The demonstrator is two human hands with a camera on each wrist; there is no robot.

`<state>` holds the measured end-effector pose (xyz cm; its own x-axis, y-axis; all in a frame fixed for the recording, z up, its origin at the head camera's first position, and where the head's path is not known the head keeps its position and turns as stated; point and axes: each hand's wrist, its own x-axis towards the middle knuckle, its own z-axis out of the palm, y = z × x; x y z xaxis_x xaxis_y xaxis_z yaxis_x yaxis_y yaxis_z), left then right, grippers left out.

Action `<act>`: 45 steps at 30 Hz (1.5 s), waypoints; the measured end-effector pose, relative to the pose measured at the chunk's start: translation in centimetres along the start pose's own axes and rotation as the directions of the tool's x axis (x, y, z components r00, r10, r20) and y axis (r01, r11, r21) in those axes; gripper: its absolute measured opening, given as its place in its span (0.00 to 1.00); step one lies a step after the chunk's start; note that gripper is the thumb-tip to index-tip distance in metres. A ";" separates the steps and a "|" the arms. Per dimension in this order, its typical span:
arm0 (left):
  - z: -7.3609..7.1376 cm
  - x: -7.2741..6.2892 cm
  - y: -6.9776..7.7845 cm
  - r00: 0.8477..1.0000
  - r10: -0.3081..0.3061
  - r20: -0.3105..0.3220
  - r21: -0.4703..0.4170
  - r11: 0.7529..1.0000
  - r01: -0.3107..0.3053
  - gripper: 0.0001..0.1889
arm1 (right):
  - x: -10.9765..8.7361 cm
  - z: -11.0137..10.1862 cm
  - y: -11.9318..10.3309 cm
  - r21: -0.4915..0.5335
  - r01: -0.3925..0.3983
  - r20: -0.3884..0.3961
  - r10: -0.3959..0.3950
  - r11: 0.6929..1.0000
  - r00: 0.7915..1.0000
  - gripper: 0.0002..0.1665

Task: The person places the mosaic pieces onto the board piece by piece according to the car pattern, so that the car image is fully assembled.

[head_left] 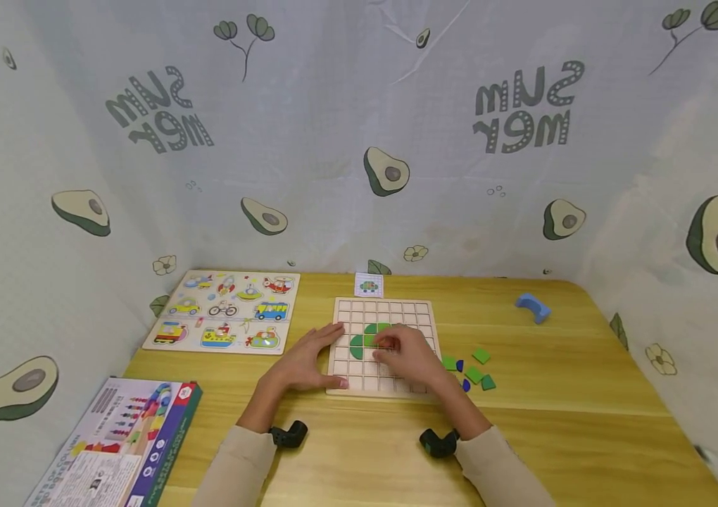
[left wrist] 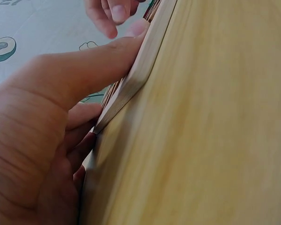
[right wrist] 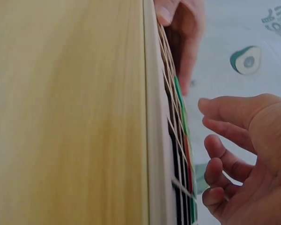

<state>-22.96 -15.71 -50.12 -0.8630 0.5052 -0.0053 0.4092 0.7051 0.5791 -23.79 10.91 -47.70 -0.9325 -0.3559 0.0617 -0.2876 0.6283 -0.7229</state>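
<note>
A wooden grid board (head_left: 359, 380) lies in the middle of the table. My left hand (head_left: 305, 359) rests along its left side, fingers extended, the thumb on the front left corner. Green tiles, some with curved edges (head_left: 357, 346), sit in the grid's middle. My right hand (head_left: 412, 355) hovers over them with loosely bent fingers. In the right wrist view, this hand (right wrist: 257, 150) shows thumb and fingers apart, nothing between them. A red-orange strip of a tile (right wrist: 188, 161) shows in the board there. The right hand partly hides the tiles in the head view.
Right of the board lie loose green tiles (head_left: 474, 374) and blue pieces (head_left: 466, 385). A small picture card (head_left: 369, 285) lies behind it. A vehicle puzzle board (head_left: 222, 327) and a box (head_left: 118, 436) are at left, a blue arch (head_left: 533, 308) at right.
</note>
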 end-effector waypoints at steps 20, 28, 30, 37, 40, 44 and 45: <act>-0.1 -0.3 0.0 1.000 0.001 -0.009 -0.015 1.000 -0.001 0.57 | -5.8 -9.6 7.5 -0.105 -0.076 -0.124 0.063 0.991 0.990 0.16; -0.2 -0.3 0.2 1.000 0.009 -0.015 -0.016 1.000 -0.009 0.56 | -7.5 -11.7 10.1 -0.129 -0.092 -0.120 0.077 0.987 0.990 0.18; -0.2 -0.2 0.3 1.000 0.007 -0.013 -0.017 1.000 -0.007 0.56 | -7.9 -12.1 10.5 -0.143 -0.092 -0.114 0.076 0.985 0.991 0.19; -0.3 -0.3 0.5 1.000 -0.003 -0.012 -0.016 1.000 0.003 0.56 | -8.6 -13.0 10.9 -0.162 -0.064 -0.078 0.052 0.985 0.996 0.21; -0.3 -0.3 0.6 1.000 -0.004 -0.011 -0.016 1.000 0.003 0.56 | -8.7 -13.2 10.9 -0.166 -0.045 -0.053 0.037 0.985 0.998 0.22; -0.2 -0.3 0.6 1.000 -0.004 -0.011 -0.022 1.000 0.004 0.56 | -8.5 -13.2 11.2 -0.179 -0.034 -0.029 0.029 0.983 0.999 0.22; -0.2 -0.3 0.5 1.000 -0.003 -0.012 -0.022 1.000 0.003 0.57 | -8.5 -13.1 11.3 -0.183 -0.034 -0.024 0.030 0.983 0.999 0.22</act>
<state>-22.54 -15.59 -49.66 -0.8676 0.4972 0.0028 0.4003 0.6952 0.5970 -21.99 30.11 -47.33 -0.9456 -0.3203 0.0567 -0.2911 0.7556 -0.5868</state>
